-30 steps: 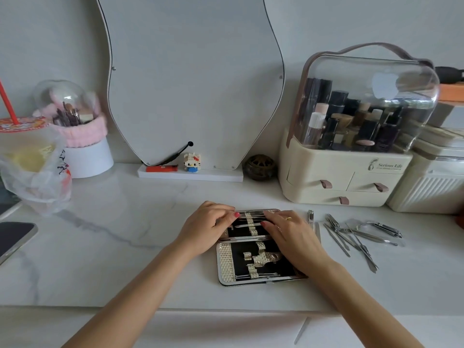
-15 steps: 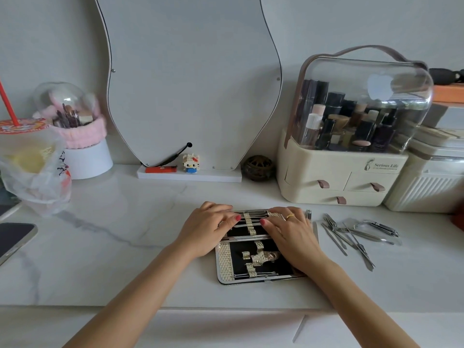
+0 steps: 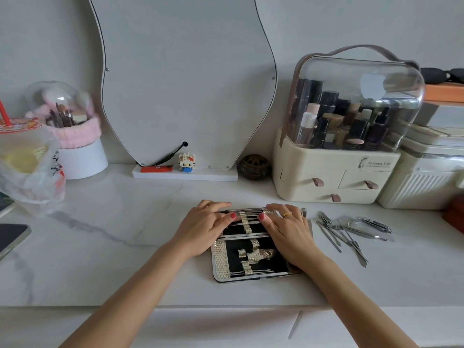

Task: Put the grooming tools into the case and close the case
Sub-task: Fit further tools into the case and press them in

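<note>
Case (image 3: 251, 262) lies open, black lining, gold loops.

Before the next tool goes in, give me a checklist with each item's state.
1. Case lying open flat on the counter: ok.
2. Left hand and right hand free to pick up: not ok, both rest on the case.
3. Loose tools all packed: not ok, a pile lies right of the case.
4. Empty loops left: ok.
5. Tool under the fingers seated: cannot tell.
</note>
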